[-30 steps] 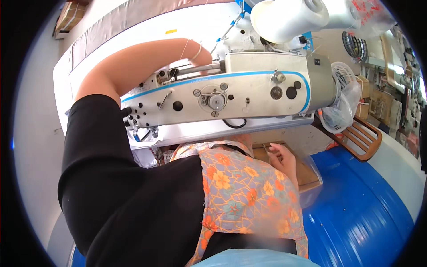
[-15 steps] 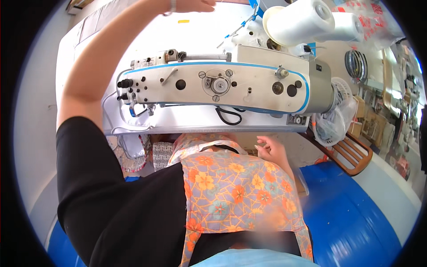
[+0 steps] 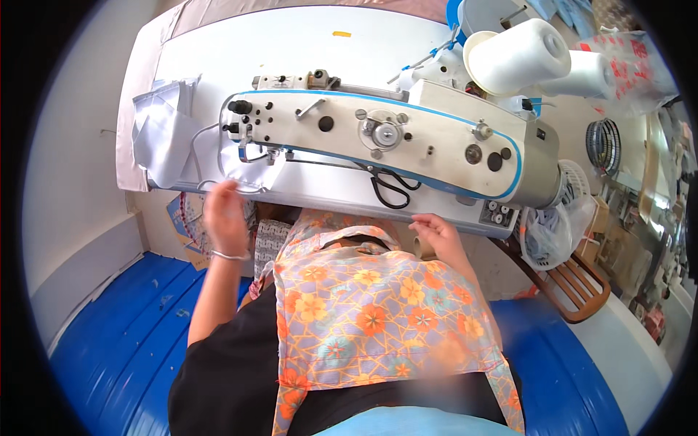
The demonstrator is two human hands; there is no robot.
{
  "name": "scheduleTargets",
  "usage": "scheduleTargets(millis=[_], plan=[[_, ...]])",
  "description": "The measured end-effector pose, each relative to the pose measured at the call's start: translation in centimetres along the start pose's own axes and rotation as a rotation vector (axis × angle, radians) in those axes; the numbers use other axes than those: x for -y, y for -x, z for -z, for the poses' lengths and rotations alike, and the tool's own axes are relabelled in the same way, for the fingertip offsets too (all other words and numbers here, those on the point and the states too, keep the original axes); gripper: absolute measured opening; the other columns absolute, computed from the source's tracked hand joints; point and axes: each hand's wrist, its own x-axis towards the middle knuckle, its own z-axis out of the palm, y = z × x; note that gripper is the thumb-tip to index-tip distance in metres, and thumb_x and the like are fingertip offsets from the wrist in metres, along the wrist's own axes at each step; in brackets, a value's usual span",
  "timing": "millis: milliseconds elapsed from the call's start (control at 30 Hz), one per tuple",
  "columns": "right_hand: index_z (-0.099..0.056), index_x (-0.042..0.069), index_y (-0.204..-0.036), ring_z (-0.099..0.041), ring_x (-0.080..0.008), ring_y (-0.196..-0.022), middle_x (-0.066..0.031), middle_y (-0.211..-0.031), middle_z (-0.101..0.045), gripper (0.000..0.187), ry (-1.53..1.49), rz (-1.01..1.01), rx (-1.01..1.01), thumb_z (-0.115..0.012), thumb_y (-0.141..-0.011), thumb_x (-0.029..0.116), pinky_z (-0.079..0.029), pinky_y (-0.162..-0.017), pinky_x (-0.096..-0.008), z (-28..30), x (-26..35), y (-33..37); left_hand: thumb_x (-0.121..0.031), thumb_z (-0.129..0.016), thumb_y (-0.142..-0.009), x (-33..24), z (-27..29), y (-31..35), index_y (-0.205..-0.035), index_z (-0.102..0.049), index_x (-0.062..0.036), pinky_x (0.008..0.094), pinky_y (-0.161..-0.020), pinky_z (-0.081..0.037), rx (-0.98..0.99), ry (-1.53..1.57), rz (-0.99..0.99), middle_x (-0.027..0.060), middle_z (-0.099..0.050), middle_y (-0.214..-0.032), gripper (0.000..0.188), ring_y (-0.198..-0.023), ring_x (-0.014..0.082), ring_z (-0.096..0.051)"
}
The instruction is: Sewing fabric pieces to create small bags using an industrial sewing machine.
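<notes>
An industrial sewing machine (image 3: 342, 131), cream with a blue stripe, lies across the white table. My left hand (image 3: 227, 218) is at the table's front edge, below the machine's needle end; motion smears its fingers. Just beyond it, a piece of white fabric (image 3: 254, 173) lies under the needle area. A folded pile of white fabric (image 3: 161, 134) rests farther left on the table. My right hand (image 3: 436, 236) hovers by the front edge, its fingers loosely bent and nothing visible in them. Scissors (image 3: 390, 190) with black handles lie partly beneath the machine arm.
Large white thread cones (image 3: 520, 58) stand behind the machine at the right. A white basket (image 3: 545, 240) with plastic bags sits beside a wooden slatted seat (image 3: 574, 291). The table's front edge (image 3: 327, 206) runs close to my lap. A yellow mark (image 3: 342, 33) shows on the far tabletop.
My left arm has come back from the table's far side to its front edge. The folded white fabric at the left is now visible. My right hand has barely moved; the view has shifted.
</notes>
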Motion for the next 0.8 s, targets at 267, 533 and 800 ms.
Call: scheduleTargets(millis=[267, 533, 800], plan=[[-0.054, 0.005, -0.132, -0.063, -0.0206, -0.109, -0.0124, -0.128, -0.062, 0.044, -0.638, -0.179, 0.194, -0.067, -0.096, 0.027, -0.055, -0.086, -0.0351, -9.0, 0.2, -1.0, 0.006, -0.06, -0.088, 4.9, -3.9, 0.5, -0.102, -0.065, 0.0011, 0.0325, -0.069, -0.053, 0.744, 0.214, -0.118, 0.0127, -0.066, -0.09, 0.015, -0.075, 0.0294, -0.065], [-0.056, 0.0, -0.122, -0.064, -0.0134, -0.071, -0.014, -0.096, -0.071, 0.043, -0.649, -0.104, 0.289, -0.057, -0.098, 0.035, -0.048, -0.055, -0.0219, -12.9, -5.0, -4.8, 0.009, -0.054, -0.09, 8.9, -2.0, -2.0, -0.103, -0.066, 0.0012, 0.0309, -0.068, -0.052, 1.001, 0.263, -0.089, 0.0113, -0.068, -0.088, 0.019, -0.078, 0.0228, -0.068], [-0.064, 0.014, -0.124, -0.066, -0.0105, -0.09, -0.0008, -0.106, -0.07, 0.037, -0.416, -0.158, 0.094, -0.064, -0.095, 0.037, -0.053, -0.061, -0.025, -9.9, -22.2, -9.6, 0.014, -0.045, -0.091, 9.9, -6.3, 0.2, -0.104, -0.065, 0.0034, 0.0279, -0.067, -0.051, 1.059, 0.315, -0.44, 0.0132, -0.067, -0.095, 0.027, -0.074, 0.016, -0.064]])
